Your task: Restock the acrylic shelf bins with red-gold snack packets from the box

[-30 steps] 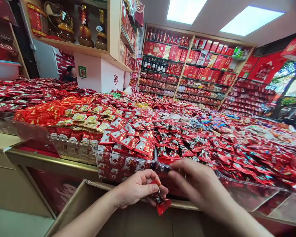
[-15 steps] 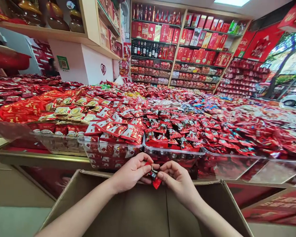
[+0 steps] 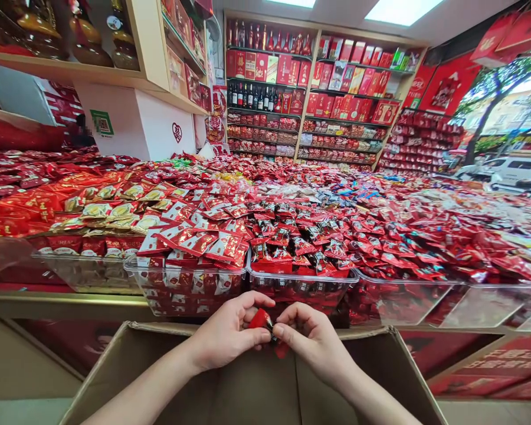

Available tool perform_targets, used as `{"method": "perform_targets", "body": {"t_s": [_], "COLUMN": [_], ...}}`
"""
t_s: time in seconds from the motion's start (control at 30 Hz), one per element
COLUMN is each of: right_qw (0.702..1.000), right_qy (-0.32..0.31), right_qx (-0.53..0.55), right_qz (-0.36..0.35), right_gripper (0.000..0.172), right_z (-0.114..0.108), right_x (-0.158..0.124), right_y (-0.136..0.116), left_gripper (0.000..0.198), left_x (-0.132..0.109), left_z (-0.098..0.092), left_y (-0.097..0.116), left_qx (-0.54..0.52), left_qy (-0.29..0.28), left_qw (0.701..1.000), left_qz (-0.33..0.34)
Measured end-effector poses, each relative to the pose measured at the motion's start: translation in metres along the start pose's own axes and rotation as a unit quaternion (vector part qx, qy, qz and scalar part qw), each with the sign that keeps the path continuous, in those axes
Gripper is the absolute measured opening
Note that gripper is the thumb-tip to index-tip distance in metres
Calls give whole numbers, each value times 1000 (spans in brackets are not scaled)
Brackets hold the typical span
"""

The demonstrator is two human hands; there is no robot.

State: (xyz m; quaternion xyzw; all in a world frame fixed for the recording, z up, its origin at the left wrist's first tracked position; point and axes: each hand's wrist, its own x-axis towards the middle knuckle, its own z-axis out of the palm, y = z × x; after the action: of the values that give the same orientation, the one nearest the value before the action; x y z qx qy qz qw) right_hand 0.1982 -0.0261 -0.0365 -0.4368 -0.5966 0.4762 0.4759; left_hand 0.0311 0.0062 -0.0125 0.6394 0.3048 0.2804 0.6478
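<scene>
Pinching one red-and-black wrapped sweet (image 3: 260, 320) between them, the left hand (image 3: 230, 332) and the right hand (image 3: 310, 339) meet near the middle of the far edge of an open cardboard box (image 3: 248, 398). Left hand: thumb and forefinger closed on the wrapper, remaining fingers curled, partly hidden beneath. Right hand: thumb and forefinger nearly together at the dark part of the same wrapper, other fingers loosely bent. The lower end of the sweet is partly covered by the fingers.

The box stands against the front edge of the display counter (image 3: 71, 306), its far left corner below a clear bin of red-and-white packets (image 3: 194, 236). Immediately to the right along that edge, directly beyond the hands, a second clear bin (image 3: 301, 278) carries red-and-black packets (image 3: 287, 236), heaped above its rim. Further left along the counter are gold-and-red packets (image 3: 115, 206), then bright red packets (image 3: 22, 200) towards the left side. Shiny red packets (image 3: 402, 248) lie to the right of the second bin. Beyond the counter's far edge, a shelving unit (image 3: 315, 88) bears bottles (image 3: 252, 96) and red gift boxes (image 3: 334, 106).
</scene>
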Motion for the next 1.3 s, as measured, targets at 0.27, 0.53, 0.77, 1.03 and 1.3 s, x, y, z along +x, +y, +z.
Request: {"method": "perform_targets", "body": {"t_s": [0.27, 0.53, 0.77, 1.03, 1.3], "right_qw": [999, 958, 879, 955, 981], "right_qy": [4, 46, 61, 20, 34], "right_qx": [-34, -170, -309, -217, -154], "right_qz": [-35, -225, -358, -199, -113], "right_gripper": [21, 2, 22, 23, 11], "right_z": [-1, -4, -5, -3, -1], "right_x": [-6, -7, -17, -18, -16], "right_y": [5, 6, 6, 9, 7], "left_gripper": [34, 27, 30, 39, 28], "left_x": [0, 0, 2, 0, -1], "left_z": [-3, -6, -12, -14, -8], "left_y": [2, 1, -1, -4, -1], "left_qx": [16, 45, 0, -18, 94], "left_qy": [-20, 8, -26, -27, 34], "left_qw": [999, 999, 1000, 999, 995], "left_qz": [-26, 14, -1, 17, 2]}}
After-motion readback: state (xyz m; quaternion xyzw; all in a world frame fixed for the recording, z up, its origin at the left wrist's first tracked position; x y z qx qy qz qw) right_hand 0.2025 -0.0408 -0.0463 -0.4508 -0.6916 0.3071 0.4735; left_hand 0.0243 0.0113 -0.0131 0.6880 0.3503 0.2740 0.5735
